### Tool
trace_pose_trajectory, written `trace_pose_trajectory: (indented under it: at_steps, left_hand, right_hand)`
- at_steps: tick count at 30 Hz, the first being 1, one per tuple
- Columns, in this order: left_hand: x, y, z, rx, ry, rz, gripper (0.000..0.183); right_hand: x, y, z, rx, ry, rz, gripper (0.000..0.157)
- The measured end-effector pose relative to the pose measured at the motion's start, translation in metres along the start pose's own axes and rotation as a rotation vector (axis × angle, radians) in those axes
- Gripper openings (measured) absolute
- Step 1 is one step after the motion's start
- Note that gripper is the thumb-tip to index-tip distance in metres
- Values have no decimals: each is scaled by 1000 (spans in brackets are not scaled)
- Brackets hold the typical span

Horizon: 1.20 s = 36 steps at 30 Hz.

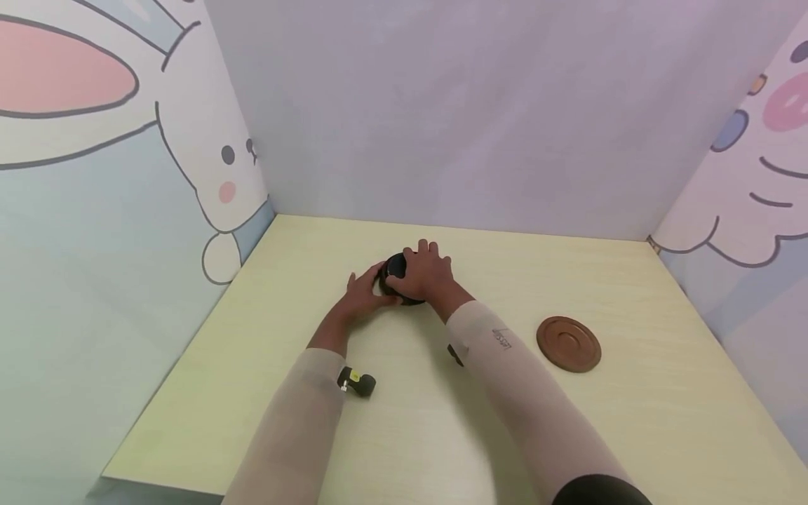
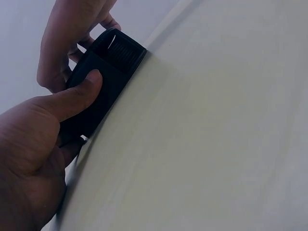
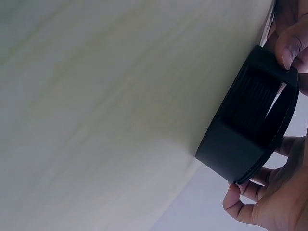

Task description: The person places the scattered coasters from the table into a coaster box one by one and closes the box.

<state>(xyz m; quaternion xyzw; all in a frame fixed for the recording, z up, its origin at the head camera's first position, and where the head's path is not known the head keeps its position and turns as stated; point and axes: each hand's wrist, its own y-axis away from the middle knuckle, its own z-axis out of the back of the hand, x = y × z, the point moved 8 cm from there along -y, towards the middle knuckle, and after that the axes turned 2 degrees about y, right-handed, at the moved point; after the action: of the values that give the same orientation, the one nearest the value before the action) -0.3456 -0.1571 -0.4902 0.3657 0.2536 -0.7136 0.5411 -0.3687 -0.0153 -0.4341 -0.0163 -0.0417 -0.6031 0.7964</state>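
A black round coaster holder (image 1: pixel 395 266) stands on the table between both hands. In the right wrist view the holder (image 3: pixel 231 147) has a cut-out in its side wall, with dark ridged layers inside. My left hand (image 1: pixel 362 297) grips its left side, the thumb flat along the wall in the left wrist view. From above, my right hand (image 1: pixel 426 273) reaches across the top, its curled fingers on the rim at the right and far side. The right palm hides much of the top. A brown round coaster (image 1: pixel 569 344) with a raised rim lies flat, apart from both hands, to the right.
The pale wooden table (image 1: pixel 644 421) meets a plain lilac back wall (image 1: pixel 454 126). Side walls with cartoon drawings (image 1: pixel 214 189) stand left and right. A small black camera (image 1: pixel 358 382) is strapped to the left sleeve.
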Motion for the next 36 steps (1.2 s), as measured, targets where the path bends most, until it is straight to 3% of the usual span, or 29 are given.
trace_pose_trajectory:
  at_steps: [25, 36]
  left_hand:
    - [1, 1, 1, 4, -8, -16, 95]
    - [2, -2, 0, -1, -16, -9, 97]
  right_hand:
    - [13, 8, -2, 40, 29, -52, 74]
    - [9, 11, 1, 72, -2, -33, 79]
